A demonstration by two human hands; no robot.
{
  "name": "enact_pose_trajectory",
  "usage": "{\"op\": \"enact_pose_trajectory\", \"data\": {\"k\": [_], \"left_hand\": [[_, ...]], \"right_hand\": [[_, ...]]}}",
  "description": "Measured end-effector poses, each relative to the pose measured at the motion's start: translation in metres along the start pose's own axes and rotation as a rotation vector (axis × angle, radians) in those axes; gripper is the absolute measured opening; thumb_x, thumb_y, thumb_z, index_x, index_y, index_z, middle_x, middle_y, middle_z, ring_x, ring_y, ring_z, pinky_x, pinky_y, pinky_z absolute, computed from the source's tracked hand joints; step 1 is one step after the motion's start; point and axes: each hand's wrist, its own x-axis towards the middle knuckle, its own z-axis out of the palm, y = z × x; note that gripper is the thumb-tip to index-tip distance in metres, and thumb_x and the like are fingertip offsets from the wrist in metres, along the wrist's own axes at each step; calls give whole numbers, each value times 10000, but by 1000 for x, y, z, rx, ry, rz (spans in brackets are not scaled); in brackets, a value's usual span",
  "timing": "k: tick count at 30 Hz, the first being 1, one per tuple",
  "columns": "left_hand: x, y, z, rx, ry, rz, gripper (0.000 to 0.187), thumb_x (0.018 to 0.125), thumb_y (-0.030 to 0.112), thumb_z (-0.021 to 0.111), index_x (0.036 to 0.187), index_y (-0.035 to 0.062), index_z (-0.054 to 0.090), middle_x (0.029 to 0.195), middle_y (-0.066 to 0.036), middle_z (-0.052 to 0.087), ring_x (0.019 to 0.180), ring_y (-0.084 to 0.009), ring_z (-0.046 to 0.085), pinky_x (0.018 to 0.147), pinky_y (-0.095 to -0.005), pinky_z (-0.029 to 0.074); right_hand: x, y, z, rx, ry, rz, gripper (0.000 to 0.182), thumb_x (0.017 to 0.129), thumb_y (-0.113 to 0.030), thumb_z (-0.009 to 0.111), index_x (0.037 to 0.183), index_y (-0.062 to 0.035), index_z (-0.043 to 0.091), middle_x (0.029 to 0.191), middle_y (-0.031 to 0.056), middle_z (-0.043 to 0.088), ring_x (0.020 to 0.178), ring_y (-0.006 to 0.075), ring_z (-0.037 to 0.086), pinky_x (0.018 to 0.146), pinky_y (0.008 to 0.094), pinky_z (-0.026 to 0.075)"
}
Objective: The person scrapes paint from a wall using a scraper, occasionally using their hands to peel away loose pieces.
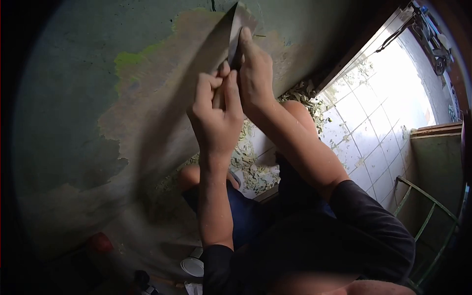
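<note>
A paint scraper with a flat metal blade is pressed to the wall, its tip pointing up. My right hand is closed round it, with the thumb laid along the blade. Just below, my left hand is curled with its fingertips at the tool's lower end; the handle is mostly hidden between the hands. Around the blade, the wall shows a large bare, tan patch with ragged edges in the green-grey paint. A bright green strip runs along the patch's left edge.
Paint flakes lie thickly on the white tiled floor below the wall. A bright doorway opens at right, with a green metal frame lower down. A white container and a red object are at bottom left.
</note>
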Motion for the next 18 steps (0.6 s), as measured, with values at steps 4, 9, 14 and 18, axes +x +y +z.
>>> {"op": "enact_pose_trajectory", "data": {"k": [4, 9, 14, 18], "left_hand": [[19, 26, 16, 39, 41, -6, 236, 1032, 72, 641, 887, -55, 505, 1024, -245, 740, 1042, -240, 743, 858, -343, 587], [-41, 10, 25, 125, 159, -133, 188, 1049, 90, 593, 961, -35, 482, 1039, -298, 722, 1059, -385, 738, 846, -428, 588], [-54, 4, 31, 115, 131, -176, 168, 1061, 95, 561, 1008, -24, 456, 1031, -313, 702, 1035, -433, 726, 815, -465, 578], [-64, -3, 35, 113, 47, -232, 174, 1067, 112, 553, 1033, -20, 443, 1021, -326, 688, 1023, -465, 713, 794, -482, 569]], "right_hand": [[20, -8, -2, -22, 14, -145, 526, 1085, -482, 526, 861, -19, 638, 682, 71, 634, 574, 154, 612, 531, 296, 492], [-1, 26, -30, -114, 3, 71, 483, 1053, -433, 624, 771, -41, 614, 612, 8, 588, 487, 82, 545, 455, 261, 428], [-11, 18, -35, -70, -45, 195, 438, 1061, -428, 609, 833, -54, 606, 612, 5, 579, 478, 103, 564, 452, 268, 446], [-9, 36, -59, 22, -71, 286, 401, 1060, -449, 603, 891, -86, 594, 577, 21, 565, 459, 128, 555, 462, 276, 450]]}}
